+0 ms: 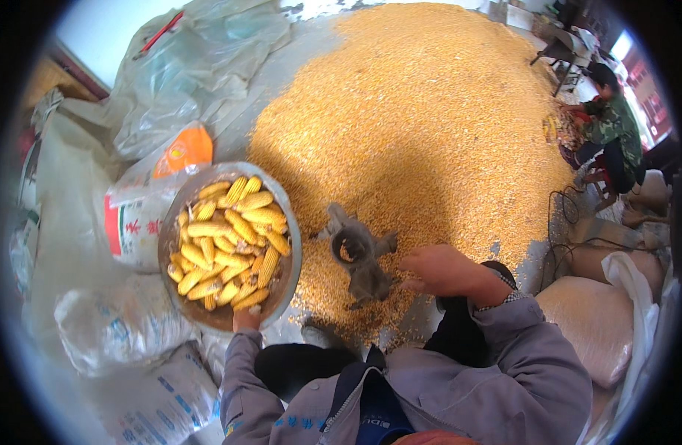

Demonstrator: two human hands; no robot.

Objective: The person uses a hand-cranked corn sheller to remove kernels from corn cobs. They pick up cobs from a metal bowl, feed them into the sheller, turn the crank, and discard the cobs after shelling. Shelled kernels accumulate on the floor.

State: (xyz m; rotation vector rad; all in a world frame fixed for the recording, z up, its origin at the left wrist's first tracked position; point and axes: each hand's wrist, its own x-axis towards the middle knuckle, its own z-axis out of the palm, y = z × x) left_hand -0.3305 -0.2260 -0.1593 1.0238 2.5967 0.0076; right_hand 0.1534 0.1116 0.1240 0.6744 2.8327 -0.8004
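Note:
A large round basin [295,233] full of yellow corn cobs [229,239] stands at my left. My left hand [247,319] is at its near rim, its fingers inside beside the cobs; whether they grip the rim or a cob is hidden. In front of me a dark metal corn sheller [353,247] with a round opening stands at the edge of a wide heap of loose kernels [408,111]. Just right of the sheller is my right hand [435,270], its fingers pointing towards it; I see nothing in it, but the fingers are blurred.
Filled sacks [588,317] stand at the right, near a black cable [549,222]. Printed bags [118,322] and plastic sheeting [196,72] lie at the left. Another person [614,128] sits on a low stool at the far right, hands at a pile of cobs.

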